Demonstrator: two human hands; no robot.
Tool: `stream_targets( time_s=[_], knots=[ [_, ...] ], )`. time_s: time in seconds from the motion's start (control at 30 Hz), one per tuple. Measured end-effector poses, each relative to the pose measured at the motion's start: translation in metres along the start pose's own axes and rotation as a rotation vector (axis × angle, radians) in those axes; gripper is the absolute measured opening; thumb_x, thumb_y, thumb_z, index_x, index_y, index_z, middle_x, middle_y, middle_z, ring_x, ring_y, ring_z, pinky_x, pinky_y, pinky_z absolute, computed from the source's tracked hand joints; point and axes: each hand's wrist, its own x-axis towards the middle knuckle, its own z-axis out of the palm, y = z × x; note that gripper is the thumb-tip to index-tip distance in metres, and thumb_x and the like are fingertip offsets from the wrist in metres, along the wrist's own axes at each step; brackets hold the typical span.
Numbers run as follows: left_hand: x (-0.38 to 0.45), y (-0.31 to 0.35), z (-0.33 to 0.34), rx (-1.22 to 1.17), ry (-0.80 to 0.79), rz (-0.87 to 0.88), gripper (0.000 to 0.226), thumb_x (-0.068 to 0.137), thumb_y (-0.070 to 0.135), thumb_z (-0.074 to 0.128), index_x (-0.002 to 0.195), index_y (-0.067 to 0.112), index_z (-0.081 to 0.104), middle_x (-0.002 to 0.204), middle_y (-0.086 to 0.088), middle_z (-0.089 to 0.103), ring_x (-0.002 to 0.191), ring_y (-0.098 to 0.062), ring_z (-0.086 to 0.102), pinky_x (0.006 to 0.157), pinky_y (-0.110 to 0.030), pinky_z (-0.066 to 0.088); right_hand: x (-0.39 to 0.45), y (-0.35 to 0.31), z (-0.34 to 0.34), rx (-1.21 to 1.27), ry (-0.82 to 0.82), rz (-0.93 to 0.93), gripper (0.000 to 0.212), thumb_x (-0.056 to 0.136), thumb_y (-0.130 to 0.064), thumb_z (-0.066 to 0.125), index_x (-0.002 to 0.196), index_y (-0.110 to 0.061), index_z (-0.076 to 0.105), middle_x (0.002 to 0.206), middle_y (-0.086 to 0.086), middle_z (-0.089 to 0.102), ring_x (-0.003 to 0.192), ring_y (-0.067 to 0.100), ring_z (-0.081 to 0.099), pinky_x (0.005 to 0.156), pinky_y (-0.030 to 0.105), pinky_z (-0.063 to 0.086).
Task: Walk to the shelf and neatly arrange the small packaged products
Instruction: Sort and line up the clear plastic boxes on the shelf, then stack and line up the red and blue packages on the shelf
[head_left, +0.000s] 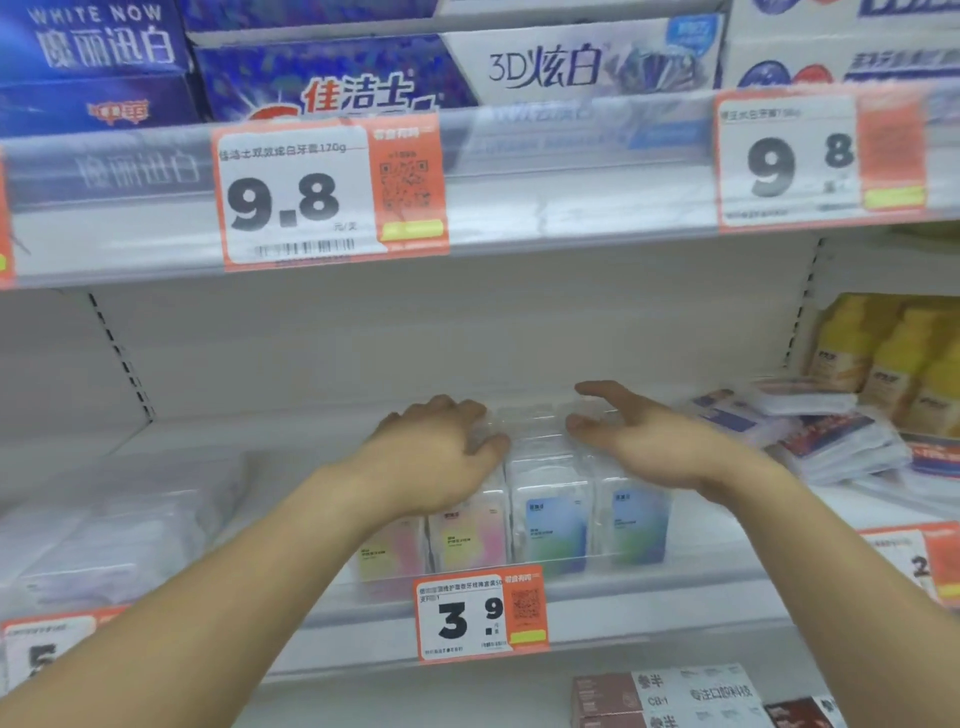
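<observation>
Several small clear-plastic packs (550, 519) stand in rows at the front middle of a white shelf (717, 540); the left ones have pink-yellow cards, the right ones blue-green. My left hand (441, 447) lies on top of the left rows, its fingers curled over the pack tops. My right hand (628, 426) is over the right rows with fingers spread and mostly straight, the thumb touching the packs. The pack tops under both hands are partly hidden.
A 3.9 price tag (480, 613) hangs on the shelf lip. Flat sachets (831, 441) lie heaped at right, yellow bottles (893, 358) behind them. Blurred white packs (104, 530) sit at left. Toothpaste boxes (337, 78) fill the shelf above.
</observation>
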Motion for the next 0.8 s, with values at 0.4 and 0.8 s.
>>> stream_targets(
  time_s=[0.4,0.8],
  knots=[
    [0.006,0.066,-0.014,-0.146,0.375,0.151,0.033,0.094,0.042,0.048,0.112,0.021,0.065,0.114,-0.001,0.062,0.110,-0.021,0.055,0.093,-0.032,0.044,-0.037,0.041,-0.079,-0.113,0.474,0.003,0.030,0.091,-0.039,0.062,0.113,-0.019,0.068,0.107,0.000,0.072,0.094,0.021,0.066,0.084,0.034,0.053],
    [0.066,0.244,0.060,-0.282,0.210,0.167,0.041,0.082,0.038,0.056,0.116,0.014,0.055,0.116,-0.013,0.057,0.108,-0.037,0.055,0.091,-0.043,0.049,-0.083,0.175,-0.116,-0.319,0.468,0.313,0.082,0.070,-0.053,0.072,0.143,-0.040,0.038,0.138,0.016,0.047,0.130,0.038,0.042,0.107,0.048,0.037]
  ],
)
